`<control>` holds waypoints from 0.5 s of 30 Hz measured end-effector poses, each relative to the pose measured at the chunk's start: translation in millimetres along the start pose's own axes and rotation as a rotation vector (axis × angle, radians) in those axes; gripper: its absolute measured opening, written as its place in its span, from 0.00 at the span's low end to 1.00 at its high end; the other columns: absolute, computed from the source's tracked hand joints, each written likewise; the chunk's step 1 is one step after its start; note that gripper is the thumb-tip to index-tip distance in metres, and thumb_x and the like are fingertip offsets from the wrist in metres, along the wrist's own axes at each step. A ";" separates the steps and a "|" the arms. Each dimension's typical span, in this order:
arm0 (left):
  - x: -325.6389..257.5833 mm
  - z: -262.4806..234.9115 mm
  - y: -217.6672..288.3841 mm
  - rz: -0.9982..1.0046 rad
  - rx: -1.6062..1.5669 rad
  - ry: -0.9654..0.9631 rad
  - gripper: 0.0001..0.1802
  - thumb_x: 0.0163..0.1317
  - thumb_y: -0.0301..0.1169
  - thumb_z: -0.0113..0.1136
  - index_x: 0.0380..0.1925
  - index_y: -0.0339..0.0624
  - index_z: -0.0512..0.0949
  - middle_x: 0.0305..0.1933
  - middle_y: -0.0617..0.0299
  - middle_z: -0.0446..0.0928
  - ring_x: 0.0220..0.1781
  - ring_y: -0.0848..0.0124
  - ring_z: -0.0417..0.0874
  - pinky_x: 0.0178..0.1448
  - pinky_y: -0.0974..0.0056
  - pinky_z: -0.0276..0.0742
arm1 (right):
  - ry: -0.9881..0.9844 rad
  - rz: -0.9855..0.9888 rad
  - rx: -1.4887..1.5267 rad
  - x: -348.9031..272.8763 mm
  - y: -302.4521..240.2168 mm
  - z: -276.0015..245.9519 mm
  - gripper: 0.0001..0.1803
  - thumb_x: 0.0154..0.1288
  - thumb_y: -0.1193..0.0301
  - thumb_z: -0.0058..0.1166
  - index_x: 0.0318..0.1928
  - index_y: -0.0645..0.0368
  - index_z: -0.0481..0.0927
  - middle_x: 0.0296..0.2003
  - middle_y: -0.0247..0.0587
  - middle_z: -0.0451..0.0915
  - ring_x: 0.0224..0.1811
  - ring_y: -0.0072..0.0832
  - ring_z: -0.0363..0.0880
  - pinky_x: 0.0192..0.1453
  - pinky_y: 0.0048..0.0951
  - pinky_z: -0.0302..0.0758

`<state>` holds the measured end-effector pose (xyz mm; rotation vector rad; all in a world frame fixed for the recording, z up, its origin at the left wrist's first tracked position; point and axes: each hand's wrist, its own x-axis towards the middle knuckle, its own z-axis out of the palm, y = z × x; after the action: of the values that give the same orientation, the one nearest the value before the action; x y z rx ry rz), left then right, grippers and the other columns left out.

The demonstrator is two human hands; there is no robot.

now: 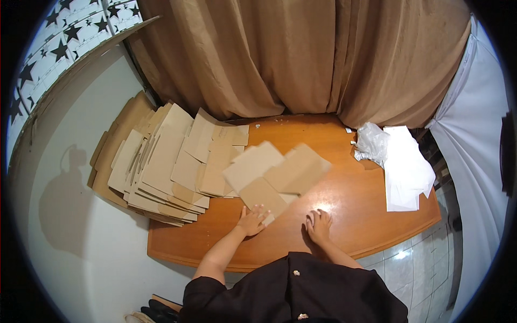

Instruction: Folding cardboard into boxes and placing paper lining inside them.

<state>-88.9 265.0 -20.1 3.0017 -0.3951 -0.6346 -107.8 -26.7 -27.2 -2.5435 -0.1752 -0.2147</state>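
Observation:
A flat, unfolded cardboard box blank with several flaps lies slantwise in the middle of the wooden table, slightly blurred. My left hand rests on its near corner with the fingers spread. To the right, apart from the cardboard, my right hand is at the tabletop, fingers loosely bent and thumb apart, with nothing seen in it. On the left side of the table a pile of similar flat cardboard blanks overlaps in a leaning stack.
The wooden table has a curved near edge. At its right lie a crumpled clear plastic bag and white sheets. Brown curtains hang behind, a pale wall stands left, and a white cloth hangs right.

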 end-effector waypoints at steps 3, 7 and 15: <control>-16.0 6.9 -12.3 0.439 0.091 -0.051 0.33 0.64 0.54 0.38 0.68 0.66 0.49 0.74 0.58 0.41 0.75 0.58 0.43 0.69 0.35 0.38 | 0.105 0.113 -0.049 -3.2 4.2 -14.2 0.25 0.61 0.61 0.47 0.58 0.55 0.65 0.60 0.55 0.59 0.65 0.51 0.52 0.66 0.63 0.42; -11.3 -3.3 -10.3 0.588 0.118 -0.016 0.35 0.61 0.59 0.41 0.67 0.66 0.53 0.74 0.56 0.43 0.74 0.56 0.44 0.69 0.35 0.39 | -0.159 0.192 -0.192 -18.6 35.7 -29.2 0.29 0.64 0.57 0.43 0.64 0.51 0.60 0.66 0.51 0.53 0.70 0.46 0.48 0.67 0.62 0.43; -8.2 27.3 10.9 0.269 -0.096 0.290 0.52 0.48 0.68 0.50 0.68 0.51 0.50 0.73 0.50 0.45 0.74 0.55 0.43 0.69 0.36 0.35 | -0.137 0.418 -0.270 -53.4 64.4 -51.9 0.34 0.61 0.53 0.47 0.65 0.51 0.58 0.67 0.54 0.50 0.71 0.48 0.44 0.69 0.58 0.42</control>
<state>-109.8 256.8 -40.8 2.8163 -0.7065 -0.1878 -155.0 -113.0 -29.3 -2.7895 0.3547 0.1072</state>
